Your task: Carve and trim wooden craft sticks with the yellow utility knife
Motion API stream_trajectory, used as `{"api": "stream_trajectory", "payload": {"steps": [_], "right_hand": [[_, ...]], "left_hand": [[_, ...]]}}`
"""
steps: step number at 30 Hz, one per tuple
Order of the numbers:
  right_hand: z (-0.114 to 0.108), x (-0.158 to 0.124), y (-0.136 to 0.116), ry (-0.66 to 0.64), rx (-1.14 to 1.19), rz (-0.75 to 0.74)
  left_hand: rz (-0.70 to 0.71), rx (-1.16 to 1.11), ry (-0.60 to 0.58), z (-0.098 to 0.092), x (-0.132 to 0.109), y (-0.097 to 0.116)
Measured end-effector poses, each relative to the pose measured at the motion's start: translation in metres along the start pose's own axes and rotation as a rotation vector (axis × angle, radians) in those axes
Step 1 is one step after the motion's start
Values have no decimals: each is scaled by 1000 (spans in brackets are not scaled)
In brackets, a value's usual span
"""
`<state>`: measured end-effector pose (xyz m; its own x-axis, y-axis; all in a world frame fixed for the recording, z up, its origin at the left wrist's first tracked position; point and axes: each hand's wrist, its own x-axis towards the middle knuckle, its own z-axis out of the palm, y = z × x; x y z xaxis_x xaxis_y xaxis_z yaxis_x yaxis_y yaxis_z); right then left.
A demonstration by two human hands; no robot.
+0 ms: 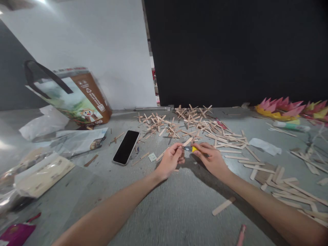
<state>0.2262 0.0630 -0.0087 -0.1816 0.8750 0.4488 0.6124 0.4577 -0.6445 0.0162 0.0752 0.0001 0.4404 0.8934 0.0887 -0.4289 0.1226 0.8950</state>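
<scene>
Between the closed fingers of my left hand (173, 158) is a flat wooden craft stick (187, 141), slanting up to the right. My right hand (210, 158) is closed on a small yellow-handled knife (194, 149); its grey blade points left and meets or nearly meets the stick near my left fingertips. Most of the handle is hidden in my right fingers. Both hands are just above the grey table. Beyond them lies a heap of craft sticks (189, 118), many joined or laid as crosses.
A black phone (126, 147) lies left of my hands, with a printed carry bag (87, 99) behind it. More loose sticks (294, 191) spread to the right. Pink-and-yellow paper crowns (282, 108) and a glue stick (291, 126) sit at the far right.
</scene>
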Motion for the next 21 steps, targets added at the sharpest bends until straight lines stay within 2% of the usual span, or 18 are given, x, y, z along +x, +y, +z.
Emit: {"api": "stream_trajectory", "payload": {"steps": [10,18,21], "right_hand": [[0,1,-2,-11,-1,-3],[-3,0,-3,-24,-3,-22],[-3,1,-4,-13,-4,-27]], "left_hand": [[-9,-19,10,1,0,1],[33,175,35,-2,-2,-2],[27,107,23,-2,-1,-4]]}}
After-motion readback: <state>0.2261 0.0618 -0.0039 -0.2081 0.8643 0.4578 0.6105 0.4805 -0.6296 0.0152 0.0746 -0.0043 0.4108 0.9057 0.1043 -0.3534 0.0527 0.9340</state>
